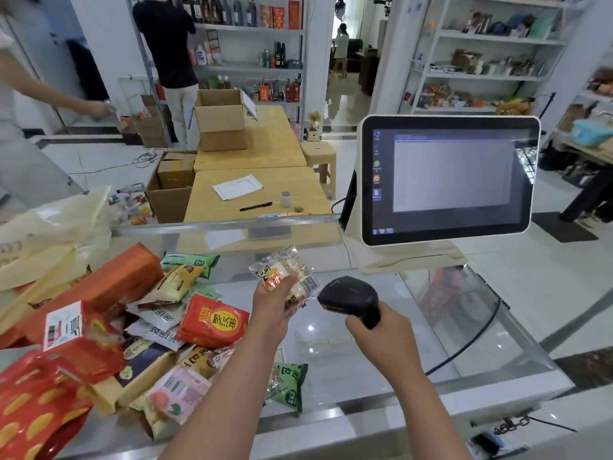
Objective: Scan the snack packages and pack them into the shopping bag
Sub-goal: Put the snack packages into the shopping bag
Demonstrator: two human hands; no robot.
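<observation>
My left hand (270, 305) pinches a small clear snack pack (288, 277), thumb on the front, fingers curled behind, held up above the glass counter (365, 360) with its barcode end turned toward the scanner. My right hand (381, 330) is wrapped tight round the handle of the black scanner (348, 293), its head aimed left at the pack, just beside it, can't tell if they touch. Pile of other snack packages (132, 333) lies on the counter's left side, red, orange and green ones mixed. Pale shopping bag (56, 227) sits at far left behind the pile, mouth open. Touchscreen terminal (447, 180) stands behind the scanner, a light window showing on it
</observation>
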